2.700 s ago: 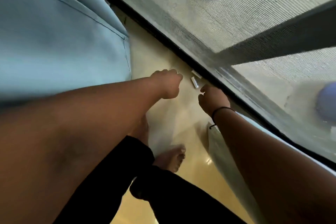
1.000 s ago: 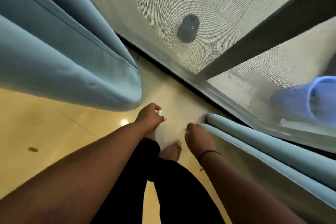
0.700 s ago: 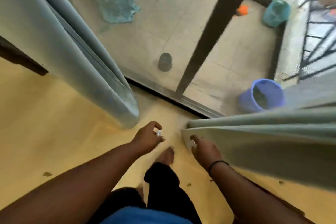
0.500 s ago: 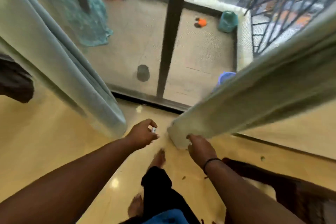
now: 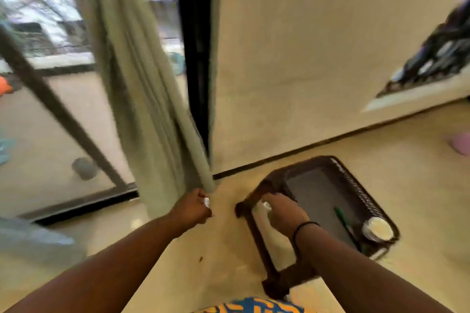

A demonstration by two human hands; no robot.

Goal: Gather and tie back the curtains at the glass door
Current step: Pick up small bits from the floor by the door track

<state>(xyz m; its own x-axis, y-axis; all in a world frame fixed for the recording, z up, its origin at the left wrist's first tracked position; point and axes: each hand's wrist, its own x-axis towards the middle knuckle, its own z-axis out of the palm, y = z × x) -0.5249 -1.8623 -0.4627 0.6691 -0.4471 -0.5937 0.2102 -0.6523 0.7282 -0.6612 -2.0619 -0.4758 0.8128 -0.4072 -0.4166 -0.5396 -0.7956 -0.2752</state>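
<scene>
1. Head view, hands: the left hand (image 5: 193,207) is curled into a fist and pinches a small white piece (image 5: 206,202) that pokes out at the knuckles, just below the hem of the curtain (image 5: 142,99)
2. The right hand (image 5: 284,212), with a thin black band (image 5: 304,226) round its wrist, has its fingers bent over a second small white piece (image 5: 266,204), held above the near left corner of the small dark table (image 5: 318,201); the frame is blurred, so how firmly it is pinched is hard to read
3. Head view, task's thing: the grey-green curtain hangs in loose folds from the top of the frame down to the floor, in front of the glass door (image 5: 50,119) and beside the door's dark upright frame (image 5: 194,53); nothing is tied round it, and neither hand touches the cloth
4. A slanted dark bar (image 5: 58,112) of the door crosses the glass left of the curtain
5. Head view, surroundings: the table stands on the pale floor (image 5: 229,249) right of the curtain, near the cream wall (image 5: 305,46); on its top lie a green pen (image 5: 342,218) and a round white lid or cup (image 5: 377,229)
6. Beyond the glass, a dark round object (image 5: 84,168) sits on the balcony floor, and something orange (image 5: 3,85) shows at the left edge
</scene>
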